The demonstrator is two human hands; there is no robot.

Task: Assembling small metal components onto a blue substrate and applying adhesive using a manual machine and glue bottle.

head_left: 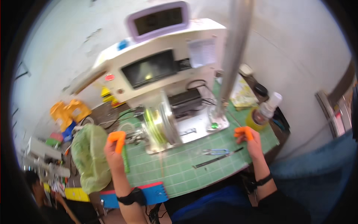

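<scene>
My left hand (114, 152), with orange finger covers, is raised left of a machine's bright spool (156, 125). Its fingers are curled together, and I cannot make out anything between them. Orange covers are also on the fingers of my right hand (250, 143), held over the mat's right side. Those fingers bend inward, and what they may pinch does not show. Between the hands, a pair of small blue-handled snips (215, 152) and a dark flat strip (214, 161) lie on the green gridded mat (182, 179).
The white machine (112, 61) with a dark screen (150, 69) stands behind the mat. A metal post (234, 48) rises at its right, near a yellow bottle (257, 116). Left are a green plastic bag (89, 156) and a blue board (134, 194). Another person (37, 188) sits lower left.
</scene>
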